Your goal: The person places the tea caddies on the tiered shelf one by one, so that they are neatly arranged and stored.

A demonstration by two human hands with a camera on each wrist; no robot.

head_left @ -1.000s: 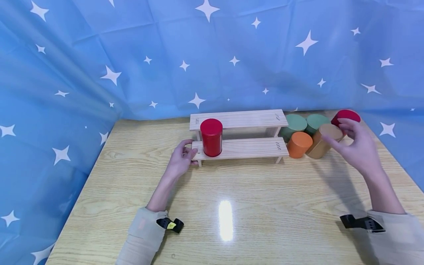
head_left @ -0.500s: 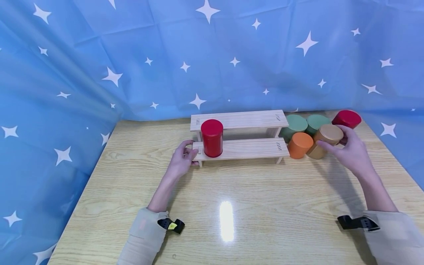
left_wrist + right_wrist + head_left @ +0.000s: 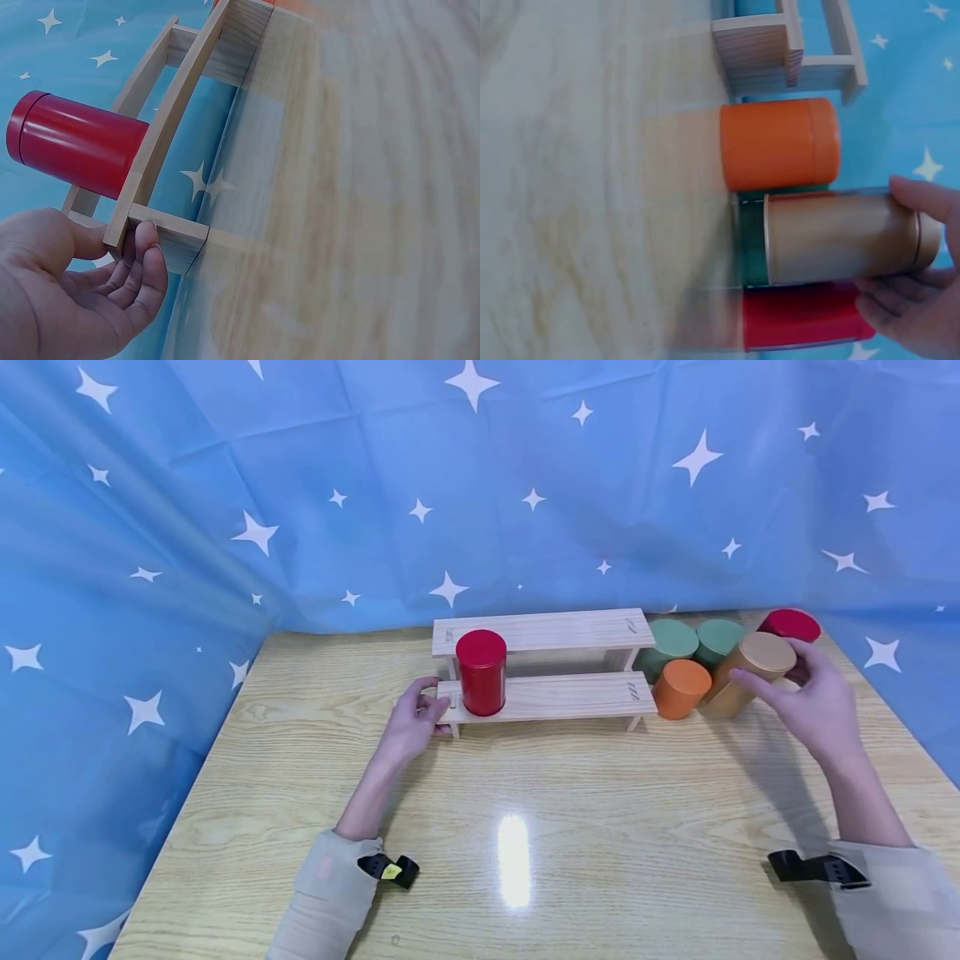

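My right hand (image 3: 821, 710) grips the upper part of a gold canister (image 3: 840, 236), whose base is off the table. My left hand (image 3: 411, 718) pinches the left end of the front tier of a two-step wooden shelf (image 3: 566, 696), thumb above and fingers curled below. Near that end, a tall red canister (image 3: 482, 675) stands upright on the front tier. An orange canister (image 3: 681, 690) stands beside the shelf's right end. Behind it are two green canisters, the left one (image 3: 670, 639) and the right one (image 3: 720, 637). A second red canister (image 3: 789, 623) is partly hidden behind my right hand.
The shelf's back tier (image 3: 547, 631) rises behind the front one, close to a blue curtain (image 3: 375, 468) with white stars. Curtain also hangs along the left. The wood-grain table (image 3: 600, 827) extends toward me, with a bright light reflection on it.
My right hand came down beside the gold canister, closed on it and has raised it slightly up and to the right. My left hand stays on the shelf.
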